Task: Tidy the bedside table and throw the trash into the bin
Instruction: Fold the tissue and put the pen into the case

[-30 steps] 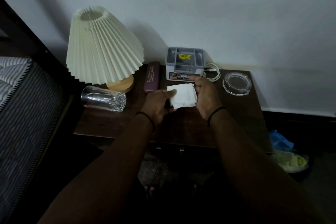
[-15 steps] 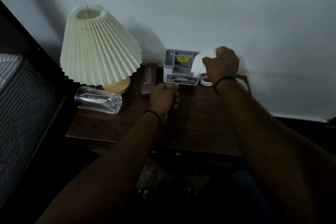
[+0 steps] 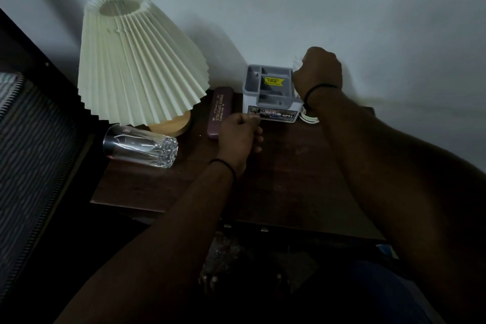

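Note:
On the dark wooden bedside table (image 3: 289, 179) a grey compartment organizer (image 3: 268, 92) stands against the wall. My right hand (image 3: 319, 71) hovers at its right rear corner and grips a folded white tissue (image 3: 297, 62), of which only a sliver shows. My left hand (image 3: 242, 137) rests on the table with loosely curled fingers, its knuckles touching the organizer's front label, and holds nothing.
A pleated cream lamp (image 3: 139, 60) stands at the back left. A clear glass (image 3: 139, 146) lies on its side before it. A maroon spectacle case (image 3: 219, 113) lies between lamp and organizer. A white cable (image 3: 310, 118) sits right of the organizer. A mattress edge (image 3: 31, 152) borders the left.
My right hand lifted the tissue from the table centre to the organizer's right rear. My left hand let go of the tissue and settled against the organizer's front.

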Demonstrator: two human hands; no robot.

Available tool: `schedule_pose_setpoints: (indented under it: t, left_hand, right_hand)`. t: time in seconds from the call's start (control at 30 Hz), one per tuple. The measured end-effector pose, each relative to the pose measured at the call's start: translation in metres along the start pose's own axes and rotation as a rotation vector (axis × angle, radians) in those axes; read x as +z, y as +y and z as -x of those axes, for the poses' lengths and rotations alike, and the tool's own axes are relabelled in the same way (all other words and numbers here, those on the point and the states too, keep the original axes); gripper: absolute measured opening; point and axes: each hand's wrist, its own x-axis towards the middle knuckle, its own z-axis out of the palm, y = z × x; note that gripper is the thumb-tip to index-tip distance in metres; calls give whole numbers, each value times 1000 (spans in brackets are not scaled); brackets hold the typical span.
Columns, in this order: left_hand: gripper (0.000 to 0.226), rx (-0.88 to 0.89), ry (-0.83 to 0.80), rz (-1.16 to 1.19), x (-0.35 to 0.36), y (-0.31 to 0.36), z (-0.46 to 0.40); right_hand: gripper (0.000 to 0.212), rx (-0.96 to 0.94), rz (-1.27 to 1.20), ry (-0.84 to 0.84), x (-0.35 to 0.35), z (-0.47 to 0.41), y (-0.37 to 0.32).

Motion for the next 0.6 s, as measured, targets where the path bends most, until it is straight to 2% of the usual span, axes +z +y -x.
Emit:
schedule_pose_setpoints:
  t: [0.3,0.6]
  left_hand:
    - [9,-2,-9,-4,1,-2,-1]
    - [10,-4,2,-15,2,-3,1]
  right_hand:
    - [25,97,-60,-32,8,-2,6]
    - [21,86,-104,24,6,4,7]
